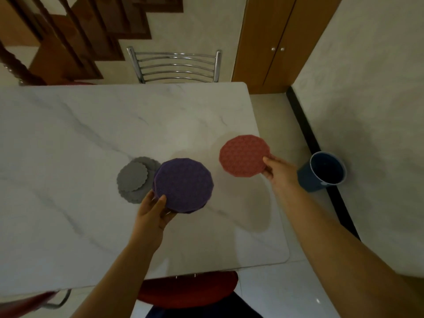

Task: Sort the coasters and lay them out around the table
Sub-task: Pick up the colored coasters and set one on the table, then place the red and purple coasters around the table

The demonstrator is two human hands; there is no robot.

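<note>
Looks abt halfway thru the sort, w/ laying-out not yet begun, judging by how things lie. Grips a purple coaster (183,184) in the left hand (152,212), thumb on top and fingers curled under, just above the counter (91,125) near its middle; seems to carry more beneath, maybe 1–2, can't tell exactly. Pinches a pink coaster (244,156) by its edge in the right hand (278,172), out over the counter's right side, not set down. Shows grey coasters (134,177) piled on the counter just beside the purple one and partly hidden by it: at least 3 by the scalloped edges, poss. more. Counts so far: 1 pink, 1 purple for sure, 3+ grey. Needs every piece placed round the counter yet.
</note>
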